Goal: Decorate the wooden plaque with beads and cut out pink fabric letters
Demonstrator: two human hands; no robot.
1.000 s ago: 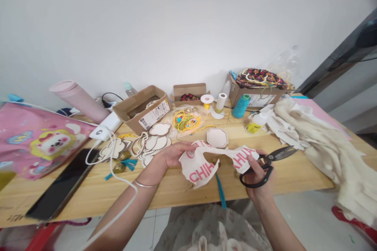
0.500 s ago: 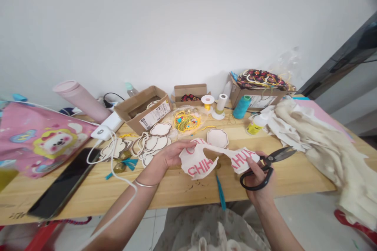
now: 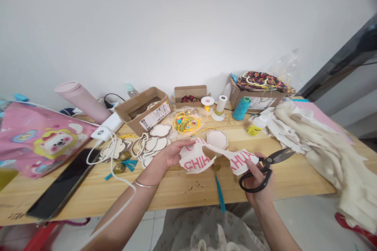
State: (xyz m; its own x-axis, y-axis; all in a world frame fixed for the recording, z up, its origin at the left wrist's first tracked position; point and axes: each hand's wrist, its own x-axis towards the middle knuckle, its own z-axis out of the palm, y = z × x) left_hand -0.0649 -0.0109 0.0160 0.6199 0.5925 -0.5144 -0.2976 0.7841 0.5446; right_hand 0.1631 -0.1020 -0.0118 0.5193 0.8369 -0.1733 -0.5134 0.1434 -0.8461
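Observation:
Between my hands stretches a white cloth piece (image 3: pixel 193 160) printed with red letters. A ragged gap is cut out of its middle, and a narrow strip along the top still joins the two halves. Pinched at the left end, it sits between the thumb and fingers of my left hand (image 3: pixel 171 153). My right hand (image 3: pixel 260 188) grips the other end and also holds black-handled scissors (image 3: pixel 279 157), whose blades point right, away from the cloth. Beneath the cloth lies a teal tassel (image 3: pixel 220 194) at the table's front edge. A pale wooden plaque (image 3: pixel 217 140) rests just behind.
Wooden cutouts (image 3: pixel 156 143) lie left of centre, beside an open cardboard box (image 3: pixel 143 110). Behind are tangled yellow cords (image 3: pixel 188 121), a teal thread cone (image 3: pixel 241 108) and a glue bottle (image 3: pixel 256 126). Cream fabric (image 3: pixel 326 164) covers the right; a phone (image 3: pixel 63 184) and white cable (image 3: pixel 129 182) are left.
The left half of the cloth has tilted slightly, its lower edge a little higher. Both hands keep their hold, and the scissors have barely shifted.

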